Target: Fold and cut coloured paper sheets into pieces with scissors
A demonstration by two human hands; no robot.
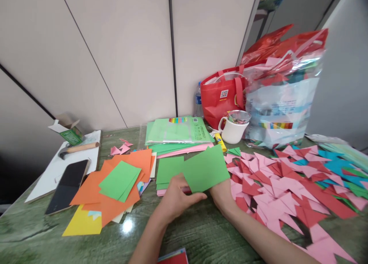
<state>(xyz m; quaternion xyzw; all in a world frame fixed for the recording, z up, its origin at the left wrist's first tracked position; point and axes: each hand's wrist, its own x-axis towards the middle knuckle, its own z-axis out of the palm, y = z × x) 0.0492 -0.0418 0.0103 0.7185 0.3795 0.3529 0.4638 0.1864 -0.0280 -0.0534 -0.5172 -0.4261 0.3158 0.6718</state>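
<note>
A green sheet of paper [205, 170] is held up above the table, tilted. At its lower left corner is my left hand [176, 199], fingers curled by the edge and thumb stretched out beneath the sheet. My right hand [222, 195] holds the sheet from behind at the lower right; its fingers are hidden by the paper. Just behind my left hand lies a stack of green paper squares [169, 170] with pink ones under it. To the right spreads a large heap of folded pink and red paper pieces [276, 187].
Orange sheets [115, 183] lie left, beside a phone [68, 185] and a hammer [79, 148]. At the back are packaged green paper [179, 130], a glue stick [220, 142], a white mug [234, 130], a red bag [221, 99] and a full plastic bag [281, 107].
</note>
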